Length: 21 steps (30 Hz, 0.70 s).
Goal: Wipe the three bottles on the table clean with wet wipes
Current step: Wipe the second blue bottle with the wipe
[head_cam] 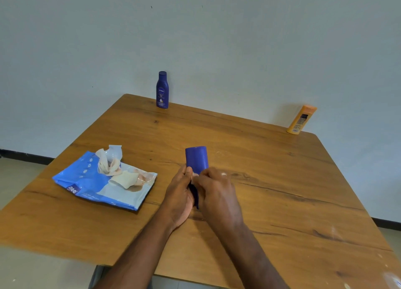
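Both hands, left hand point(180, 193) and right hand point(217, 191), grip blue bottle point(197, 158) over wooden table point(282, 180).

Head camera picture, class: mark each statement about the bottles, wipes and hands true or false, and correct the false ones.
1. Both hands hold the dark blue plastic bottle with its end pointing away from the person. True.
2. The orange plastic bottle lies flat at the table's middle. False: it stands tilted at the far right edge of the wooden table.
3. The blue wet-wipes pack is open, wipes sticking out. True.
4. The Nivea-labelled dark blue bottle stands beside the pack. False: it stands at the far edge.
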Motion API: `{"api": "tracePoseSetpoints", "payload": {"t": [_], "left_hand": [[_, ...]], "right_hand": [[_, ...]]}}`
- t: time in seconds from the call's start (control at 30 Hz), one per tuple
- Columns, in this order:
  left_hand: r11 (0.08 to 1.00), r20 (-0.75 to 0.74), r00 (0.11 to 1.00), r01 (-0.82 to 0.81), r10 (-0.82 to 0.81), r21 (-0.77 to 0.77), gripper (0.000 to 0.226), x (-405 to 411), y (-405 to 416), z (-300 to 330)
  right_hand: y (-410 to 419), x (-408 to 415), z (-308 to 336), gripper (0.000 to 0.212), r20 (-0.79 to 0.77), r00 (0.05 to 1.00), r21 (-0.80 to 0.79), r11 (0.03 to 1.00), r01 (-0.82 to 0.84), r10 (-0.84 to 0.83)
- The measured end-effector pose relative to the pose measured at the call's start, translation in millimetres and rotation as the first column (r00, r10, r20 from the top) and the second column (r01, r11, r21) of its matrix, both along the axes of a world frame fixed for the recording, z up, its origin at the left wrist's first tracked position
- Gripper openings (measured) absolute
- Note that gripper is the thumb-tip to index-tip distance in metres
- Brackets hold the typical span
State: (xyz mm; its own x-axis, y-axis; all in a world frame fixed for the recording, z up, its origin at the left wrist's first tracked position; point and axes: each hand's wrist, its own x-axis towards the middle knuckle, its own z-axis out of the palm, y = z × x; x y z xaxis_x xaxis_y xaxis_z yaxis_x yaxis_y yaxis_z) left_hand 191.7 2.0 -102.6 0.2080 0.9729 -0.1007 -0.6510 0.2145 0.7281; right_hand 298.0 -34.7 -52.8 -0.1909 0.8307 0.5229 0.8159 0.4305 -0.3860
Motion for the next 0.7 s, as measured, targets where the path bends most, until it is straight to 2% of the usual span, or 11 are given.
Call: {"api": "tracePoseSetpoints", "payload": {"t": [0.07,0.23,0.4,0.53,0.63,0.7], "left_hand": [[1.000,-0.003,1.000,-0.009,0.009,-0.027,0.033,0.0,1.4,0.1],[1.000,-0.037,0.999,-0.007,0.007,-0.022,0.040,2.7,1.2,1.4],[1.000,-0.035,0.999,0.015,-0.015,-0.016,0.038,2.4,-0.6,4.3],[0.998,0.005,1.000,0.007,-0.006,-0.067,0.036,-0.5,-1.7,3.4],[0.997,0.009,1.000,0.020,-0.019,-0.074,0.033,-0.9,-0.2,3.9],[0.995,0.023,1.000,0.016,-0.014,-0.095,0.033,-1.8,1.2,3.5]], "right_hand": [[-6.9,8.7,-10.1,0.013,-0.048,0.999,-0.024,1.000,-0.005,0.004],[4.0,27.6,-2.4,0.011,-0.228,0.967,-0.054,0.994,0.099,-0.109],[28.9,22.0,16.9,0.009,-0.254,0.961,0.043,0.991,0.126,-0.111],[24.7,12.1,7.2,0.008,-0.249,0.967,0.074,0.995,0.073,-0.052],[25.1,21.3,2.0,0.011,-0.440,0.888,-0.100,0.990,0.102,-0.136],[23.3,25.5,2.0,0.015,-0.488,0.854,-0.239,0.969,0.066,-0.179]]}}
